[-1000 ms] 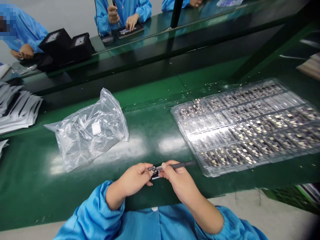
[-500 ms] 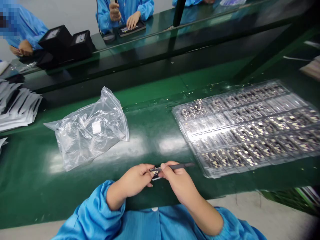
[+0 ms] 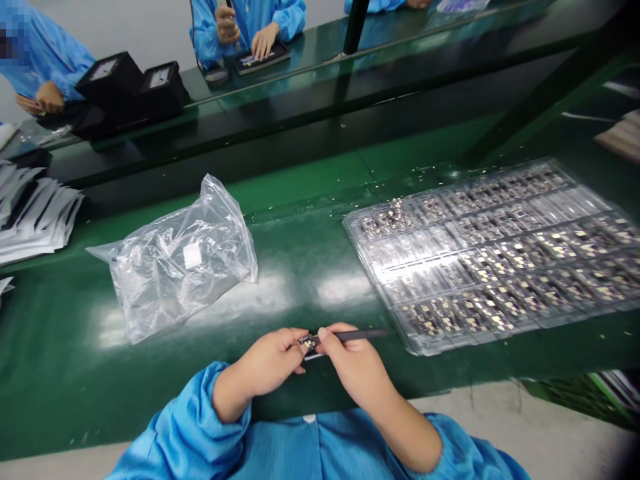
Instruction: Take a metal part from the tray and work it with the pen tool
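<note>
My left hand (image 3: 273, 360) pinches a small metal-and-black part (image 3: 309, 343) at the near edge of the green bench. My right hand (image 3: 353, 363) is closed on a thin dark tool (image 3: 360, 335) whose tip meets that part. Both hands are close together just in front of my blue sleeves. A clear plastic tray (image 3: 425, 343) with several rows of small metal parts lies to the right of my hands.
A crumpled clear plastic bag (image 3: 175, 260) lies to the left on the green mat. White packets (image 3: 30, 213) are stacked at the far left. Two black boxes (image 3: 130, 83) stand on the far bench. Other people in blue coats work across it.
My hands stay together on the part and tool, with only a tiny shift of the tool to the left. The view moves slightly.
</note>
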Tool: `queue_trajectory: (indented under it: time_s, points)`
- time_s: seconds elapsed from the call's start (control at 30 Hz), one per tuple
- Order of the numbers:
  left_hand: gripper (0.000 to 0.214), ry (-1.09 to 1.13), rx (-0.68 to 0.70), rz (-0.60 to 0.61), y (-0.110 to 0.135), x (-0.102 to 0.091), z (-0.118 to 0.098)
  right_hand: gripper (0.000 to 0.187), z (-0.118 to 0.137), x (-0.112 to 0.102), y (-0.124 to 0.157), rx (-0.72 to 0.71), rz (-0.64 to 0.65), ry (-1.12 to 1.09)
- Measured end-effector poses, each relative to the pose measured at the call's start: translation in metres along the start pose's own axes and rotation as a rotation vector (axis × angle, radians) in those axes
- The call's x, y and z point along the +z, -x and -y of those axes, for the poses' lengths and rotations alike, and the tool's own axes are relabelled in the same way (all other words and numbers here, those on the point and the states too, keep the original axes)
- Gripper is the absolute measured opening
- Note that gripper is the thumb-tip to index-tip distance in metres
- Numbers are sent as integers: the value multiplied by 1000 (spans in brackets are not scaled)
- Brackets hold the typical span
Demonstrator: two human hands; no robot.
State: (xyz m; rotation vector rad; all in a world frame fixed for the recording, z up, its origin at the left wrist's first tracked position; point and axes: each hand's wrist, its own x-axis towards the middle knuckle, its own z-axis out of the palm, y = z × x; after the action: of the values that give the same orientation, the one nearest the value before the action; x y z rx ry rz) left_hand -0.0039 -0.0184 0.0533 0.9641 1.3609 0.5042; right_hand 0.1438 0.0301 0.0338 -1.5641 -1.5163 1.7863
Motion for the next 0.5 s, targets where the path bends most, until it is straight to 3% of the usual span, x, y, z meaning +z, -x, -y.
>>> queue_trajectory:
  time_s: [0.23, 0.5]
  points:
    - [31, 0, 35, 3, 0, 0, 3, 29, -6, 5, 5, -111, -85, 17]
    - [24, 4, 34, 12, 0, 0, 3, 6, -24, 11, 9, -635, -213, 165]
